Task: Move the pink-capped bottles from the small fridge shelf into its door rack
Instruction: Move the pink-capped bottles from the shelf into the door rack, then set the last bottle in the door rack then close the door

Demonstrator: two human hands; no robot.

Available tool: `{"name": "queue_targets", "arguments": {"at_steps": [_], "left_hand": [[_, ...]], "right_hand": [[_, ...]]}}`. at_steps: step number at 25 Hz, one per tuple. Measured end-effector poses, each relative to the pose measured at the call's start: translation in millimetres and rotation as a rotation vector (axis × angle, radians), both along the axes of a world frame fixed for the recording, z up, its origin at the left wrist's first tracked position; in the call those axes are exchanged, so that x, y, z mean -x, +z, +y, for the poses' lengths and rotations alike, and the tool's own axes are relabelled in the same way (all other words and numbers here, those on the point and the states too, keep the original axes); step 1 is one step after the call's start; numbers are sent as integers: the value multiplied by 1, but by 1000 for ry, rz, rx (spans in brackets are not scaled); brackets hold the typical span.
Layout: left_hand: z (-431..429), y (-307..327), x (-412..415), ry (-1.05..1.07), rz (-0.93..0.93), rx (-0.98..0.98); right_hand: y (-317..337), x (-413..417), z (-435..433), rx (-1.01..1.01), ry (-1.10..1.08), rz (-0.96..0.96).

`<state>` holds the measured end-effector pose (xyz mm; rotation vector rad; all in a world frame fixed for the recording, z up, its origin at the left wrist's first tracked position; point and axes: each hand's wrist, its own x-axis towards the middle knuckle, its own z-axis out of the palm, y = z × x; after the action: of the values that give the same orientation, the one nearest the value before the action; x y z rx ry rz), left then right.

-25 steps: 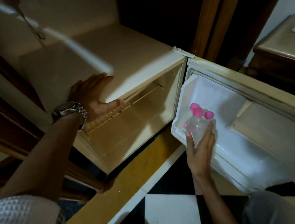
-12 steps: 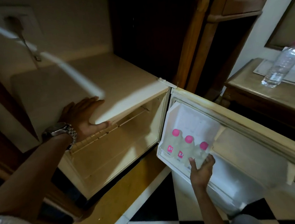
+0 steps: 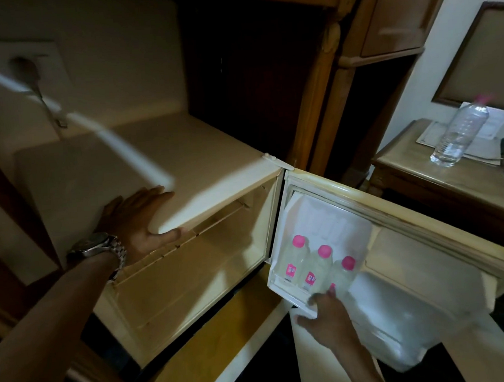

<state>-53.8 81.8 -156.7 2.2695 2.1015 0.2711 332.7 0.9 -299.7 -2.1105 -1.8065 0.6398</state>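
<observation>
Dim fridge door rack (image 3: 286,293) with three pink-capped bottles (image 3: 318,268), right hand (image 3: 327,314) fingers' grip unclear, left hand (image 3: 140,219) flat.

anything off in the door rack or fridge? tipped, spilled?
Nothing stands out. Three pink-capped bottles stand upright side by side in the door rack, no spill visible. The fridge interior looks bare; the right hand is at the rack's edge.

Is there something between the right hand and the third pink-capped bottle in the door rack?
Nothing visible. The right hand is at the rail of the door rack, directly below the third pink-capped bottle, and its fingertips reach the bottle's base. Whether they grip it, I cannot tell.
</observation>
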Motion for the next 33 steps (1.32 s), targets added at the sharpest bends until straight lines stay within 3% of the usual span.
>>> {"name": "queue_targets", "arguments": {"at_steps": [2, 4, 6, 8, 9, 14, 19, 23, 28, 30, 33], "left_hand": [[0, 0, 0, -3, 0, 1], [-1, 1, -1, -3, 10, 11], [-2, 3, -2, -1, 18, 20], [-5, 4, -3, 2, -12, 15], [-7, 3, -4, 1, -41, 3], [-5, 7, -6, 3, -50, -14], [-5, 3, -3, 18, -76, -25], [-1, 2, -2, 15, -109, -55], [1, 2, -5, 16, -47, -7], [1, 2, -4, 21, -28, 3], [0, -2, -2, 22, -84, -33]], "right_hand": [[64, 7, 27, -434, 229, -108], [132, 3, 79, -762, 222, -348], [183, -8, 127, -499, 162, -525], [193, -12, 152, -83, 138, -551], [189, -12, 157, 12, 121, -566], [185, 4, 163, -5, 8, -573], [199, 13, 163, 136, 62, -472], [207, 30, 161, 197, 201, -679], [193, 59, 161, -26, 172, -887], [182, 76, 155, -78, 148, -755], [167, 96, 150, -265, 534, -423]]}}
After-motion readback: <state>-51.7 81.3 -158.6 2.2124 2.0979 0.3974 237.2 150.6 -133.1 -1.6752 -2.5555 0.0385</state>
